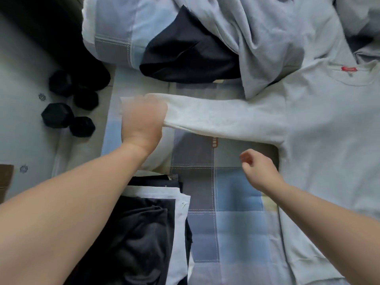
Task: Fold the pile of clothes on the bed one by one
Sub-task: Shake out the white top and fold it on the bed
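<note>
Folded dark and white clothes sit stacked beside the left forearm. Farther out, the left hand, motion-blurred, grips the cuff of a light grey sweatshirt, its sleeve stretched level from there to the body spread flat right of the right hand, which hovers loosely curled, holding nothing, over the checked blue quilt. Beyond both hands lie a navy garment and crumpled grey clothes. Black dumbbells rest on the floor left of the left hand

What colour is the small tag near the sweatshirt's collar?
Red. The tag on the light grey sweatshirt shows best in the head view.
</note>
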Motion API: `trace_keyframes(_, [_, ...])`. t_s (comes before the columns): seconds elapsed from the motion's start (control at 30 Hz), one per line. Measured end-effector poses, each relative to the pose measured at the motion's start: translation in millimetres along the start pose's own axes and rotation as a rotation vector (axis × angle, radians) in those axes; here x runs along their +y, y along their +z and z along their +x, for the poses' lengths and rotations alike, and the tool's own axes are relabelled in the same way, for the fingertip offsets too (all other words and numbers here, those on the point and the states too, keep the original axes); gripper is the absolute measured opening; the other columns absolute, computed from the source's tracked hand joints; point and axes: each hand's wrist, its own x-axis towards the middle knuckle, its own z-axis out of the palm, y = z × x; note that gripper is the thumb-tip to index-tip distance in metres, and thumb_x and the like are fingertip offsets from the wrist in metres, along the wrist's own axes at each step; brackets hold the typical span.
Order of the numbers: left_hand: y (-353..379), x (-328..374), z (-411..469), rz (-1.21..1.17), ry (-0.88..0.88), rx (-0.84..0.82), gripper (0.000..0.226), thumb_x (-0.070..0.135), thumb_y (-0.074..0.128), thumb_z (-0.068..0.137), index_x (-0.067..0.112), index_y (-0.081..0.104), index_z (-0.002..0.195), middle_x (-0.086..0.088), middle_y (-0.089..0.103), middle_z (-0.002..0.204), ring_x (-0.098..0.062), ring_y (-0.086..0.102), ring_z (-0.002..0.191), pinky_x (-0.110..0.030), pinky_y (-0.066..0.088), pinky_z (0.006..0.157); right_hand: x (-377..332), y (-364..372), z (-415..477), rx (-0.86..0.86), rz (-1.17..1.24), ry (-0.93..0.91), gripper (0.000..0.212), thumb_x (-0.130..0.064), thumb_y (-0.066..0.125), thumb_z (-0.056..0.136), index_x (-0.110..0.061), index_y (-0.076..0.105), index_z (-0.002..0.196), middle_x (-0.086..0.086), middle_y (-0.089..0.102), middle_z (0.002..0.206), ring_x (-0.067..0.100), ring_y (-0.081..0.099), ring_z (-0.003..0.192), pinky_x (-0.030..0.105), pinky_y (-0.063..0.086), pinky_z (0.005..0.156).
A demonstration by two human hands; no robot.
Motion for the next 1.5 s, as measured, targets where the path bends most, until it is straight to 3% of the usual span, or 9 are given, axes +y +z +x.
trace_keyframes(0.17, [56, -25, -23, -0.056, -0.125, -0.697, 0.028, 0.024, 0.052, 0.092, 0.023, 0.058, 0.119, -0.006, 0.054, 0.128, -0.029, 0.047, 0.119, -0.041, 0.038, 0.095, -29, 32, 12, -0.042, -0.056, -0.097, 0.024, -0.011, 0.052, 0.093, -0.018, 0.064, 0.112, 0.0, 0.066, 0.113, 0.021, 0.06, 0.108, 0.031, 0.045, 0.089])
trace_keyframes(0.43, [103, -12, 6, -0.845, -0.968, -0.612, 0.091, 0.047, 0.08, 0.08, 0.01, 0.03, 0.146, -0.015, 0.036, 0.15, -0.041, 0.04, 0.135, -0.045, 0.037, 0.107, -47, 58, 64, 0.099, -0.396, -0.059, 0.08, -0.024, 0.058, 0.09, -0.025, 0.017, 0.159, 0.014, 0.009, 0.165, 0.037, 0.014, 0.149, 0.046, 0.019, 0.119])
trace_keyframes(0.67, [129, -29, -4, -0.905, -0.919, -0.481, 0.025, 0.029, 0.065, 0.093, 0.009, 0.064, 0.109, -0.016, 0.067, 0.117, -0.038, 0.061, 0.11, -0.038, 0.046, 0.088, -91, 106, 78, -0.286, -0.211, 0.174, 0.085, -0.048, 0.055, 0.094, -0.037, 0.001, 0.159, 0.012, -0.019, 0.166, 0.039, -0.01, 0.153, 0.048, 0.003, 0.124])
trace_keyframes(0.77, [127, -35, -11, -0.998, -0.951, -0.405, 0.023, 0.028, 0.061, 0.097, 0.01, 0.062, 0.111, -0.013, 0.066, 0.114, -0.035, 0.06, 0.108, -0.036, 0.044, 0.085, -117, 115, 66, -0.331, -0.21, -0.109, 0.065, -0.049, 0.052, 0.095, -0.043, 0.025, 0.154, -0.004, 0.006, 0.168, 0.022, 0.006, 0.154, 0.059, 0.002, 0.12])
trace_keyframes(0.87, [122, -33, -10, -1.092, -1.01, -0.373, 0.031, 0.027, 0.056, 0.102, 0.006, 0.054, 0.124, -0.012, 0.062, 0.123, -0.033, 0.059, 0.113, -0.031, 0.039, 0.082, -127, 105, 68, 0.091, -0.268, -0.193, 0.051, -0.042, 0.046, 0.097, -0.036, 0.04, 0.147, -0.006, 0.043, 0.153, 0.018, 0.038, 0.139, 0.056, 0.007, 0.117])
trace_keyframes(0.93, [118, -30, -10, -1.086, -0.984, -0.352, 0.031, 0.026, 0.051, 0.104, 0.005, 0.048, 0.127, -0.015, 0.06, 0.124, -0.034, 0.057, 0.112, -0.031, 0.036, 0.081, -124, 103, 77, 0.187, -0.351, -0.057, 0.057, -0.041, 0.042, 0.097, -0.032, 0.029, 0.152, 0.004, 0.034, 0.157, 0.025, 0.033, 0.142, 0.056, 0.004, 0.118])
trace_keyframes(1.13, [113, -25, -16, -1.053, -0.918, -0.341, 0.03, 0.024, 0.048, 0.106, 0.006, 0.044, 0.13, -0.015, 0.057, 0.124, -0.027, 0.049, 0.097, -0.031, 0.034, 0.08, -139, 111, 84, -0.416, -0.01, -0.127, 0.049, -0.036, 0.038, 0.103, -0.024, 0.041, 0.151, 0.014, 0.022, 0.161, 0.032, 0.021, 0.15, 0.036, 0.017, 0.121])
trace_keyframes(1.23, [100, -24, -20, -1.072, -0.914, -0.315, 0.03, 0.025, 0.049, 0.105, 0.007, 0.047, 0.129, -0.01, 0.057, 0.123, -0.024, 0.049, 0.098, -0.029, 0.034, 0.081, -144, 94, 75, -0.411, 0.408, -0.063, 0.045, -0.044, 0.046, 0.099, -0.018, 0.063, 0.132, 0.004, 0.061, 0.136, 0.02, 0.055, 0.126, 0.032, 0.038, 0.11])
trace_keyframes(1.5, [-1, 26, 4, -1.33, -0.651, -0.145, 0.015, 0.032, 0.061, 0.096, 0.019, 0.056, 0.091, 0.006, 0.06, 0.08, -0.017, 0.057, 0.074, -0.032, 0.041, 0.066, -150, 3, 36, -0.427, 0.999, 0.089, 0.053, -0.061, 0.033, 0.101, -0.026, 0.063, 0.126, 0.0, 0.071, 0.123, 0.021, 0.065, 0.118, 0.039, 0.046, 0.107])
